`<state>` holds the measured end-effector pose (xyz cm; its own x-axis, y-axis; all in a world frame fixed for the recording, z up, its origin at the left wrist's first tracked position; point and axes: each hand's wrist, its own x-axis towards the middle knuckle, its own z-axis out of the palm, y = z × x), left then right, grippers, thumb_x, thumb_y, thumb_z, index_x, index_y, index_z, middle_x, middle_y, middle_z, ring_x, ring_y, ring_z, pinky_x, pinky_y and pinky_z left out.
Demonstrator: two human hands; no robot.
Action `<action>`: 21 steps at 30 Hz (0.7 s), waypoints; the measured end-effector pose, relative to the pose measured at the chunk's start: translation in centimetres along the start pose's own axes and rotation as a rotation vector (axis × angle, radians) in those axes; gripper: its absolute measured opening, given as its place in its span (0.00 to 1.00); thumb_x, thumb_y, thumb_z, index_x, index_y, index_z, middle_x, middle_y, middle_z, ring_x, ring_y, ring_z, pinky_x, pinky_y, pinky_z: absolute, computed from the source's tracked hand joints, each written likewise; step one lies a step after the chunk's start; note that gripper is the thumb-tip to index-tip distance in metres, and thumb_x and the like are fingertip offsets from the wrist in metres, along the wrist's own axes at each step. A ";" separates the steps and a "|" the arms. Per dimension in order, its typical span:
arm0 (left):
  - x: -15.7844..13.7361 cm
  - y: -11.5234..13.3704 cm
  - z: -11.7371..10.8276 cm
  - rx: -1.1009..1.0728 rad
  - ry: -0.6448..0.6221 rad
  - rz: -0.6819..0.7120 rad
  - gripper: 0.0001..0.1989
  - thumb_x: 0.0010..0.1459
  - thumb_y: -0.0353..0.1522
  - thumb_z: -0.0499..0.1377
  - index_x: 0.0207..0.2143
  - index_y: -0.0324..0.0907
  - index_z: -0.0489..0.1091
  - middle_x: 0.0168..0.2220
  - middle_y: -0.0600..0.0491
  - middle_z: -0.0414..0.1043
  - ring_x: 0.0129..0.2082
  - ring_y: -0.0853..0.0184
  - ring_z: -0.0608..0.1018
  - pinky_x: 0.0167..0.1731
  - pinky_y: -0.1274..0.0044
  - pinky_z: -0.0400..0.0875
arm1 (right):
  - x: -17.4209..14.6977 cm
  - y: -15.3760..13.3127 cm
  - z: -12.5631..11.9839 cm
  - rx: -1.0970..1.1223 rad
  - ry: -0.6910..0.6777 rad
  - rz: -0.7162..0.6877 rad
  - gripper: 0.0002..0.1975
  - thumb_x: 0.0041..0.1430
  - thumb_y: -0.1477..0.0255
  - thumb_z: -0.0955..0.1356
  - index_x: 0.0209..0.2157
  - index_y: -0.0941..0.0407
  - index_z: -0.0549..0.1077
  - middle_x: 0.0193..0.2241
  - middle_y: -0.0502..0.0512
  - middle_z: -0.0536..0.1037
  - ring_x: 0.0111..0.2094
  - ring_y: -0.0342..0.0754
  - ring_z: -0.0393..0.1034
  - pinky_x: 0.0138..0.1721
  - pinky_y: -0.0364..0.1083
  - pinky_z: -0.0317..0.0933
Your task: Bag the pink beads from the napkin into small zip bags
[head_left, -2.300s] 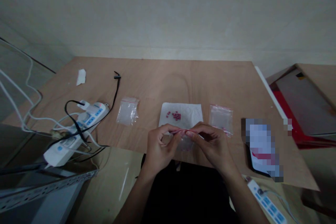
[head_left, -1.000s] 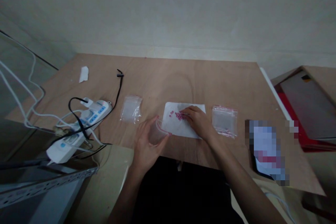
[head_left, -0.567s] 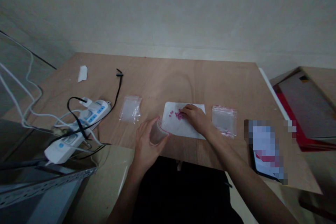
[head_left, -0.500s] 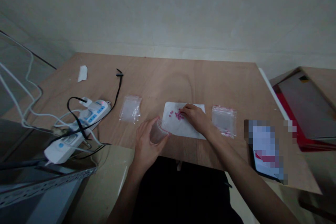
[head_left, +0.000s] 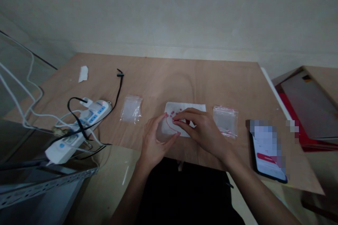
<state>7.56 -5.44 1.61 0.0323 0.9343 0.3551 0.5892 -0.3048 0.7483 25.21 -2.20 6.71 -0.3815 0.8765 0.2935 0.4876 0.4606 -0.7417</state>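
Note:
My left hand [head_left: 154, 139] grips a clear zip bag [head_left: 162, 133] by its sides, thumb and fingers holding the pink-edged mouth spread apart. At that mouth is my right hand [head_left: 200, 126], its thumb and fingertips pinched together; what they hold, if anything, is too small to make out. Beneath both hands lies a white sheet [head_left: 199, 106] with small pink pieces [head_left: 172, 113] on it, partly hidden by the right hand. To the right, a second zip bag [head_left: 225, 117] lies flat with some pink pieces at its bottom.
Left of the sheet lie flat clear bags [head_left: 131, 109]. A white power strip [head_left: 79, 130] with tangled cables takes up the table's left side. A phone [head_left: 268, 153] rests near the right edge, and a paper scrap [head_left: 83, 74] lies at the back left.
My right hand has left the pile of pink pieces and come left and nearer, to the bag's mouth. My left hand has shifted slightly right with the bag.

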 end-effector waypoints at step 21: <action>0.5 1.5 0.7 -0.514 0.018 -0.331 0.12 0.55 0.40 0.62 0.33 0.40 0.73 0.32 0.48 0.80 0.34 0.64 0.81 0.37 0.74 0.77 | -2.0 0.3 -1.8 0.023 -0.046 0.050 0.06 0.61 0.70 0.69 0.35 0.53 0.79 0.39 0.56 0.79 0.39 0.48 0.76 0.41 0.48 0.71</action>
<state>9.02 -5.28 2.53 -0.1021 0.9927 0.0640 0.1001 -0.0538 0.9935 27.49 -3.60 6.98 -0.3932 0.8906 0.2285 0.4885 0.4129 -0.7687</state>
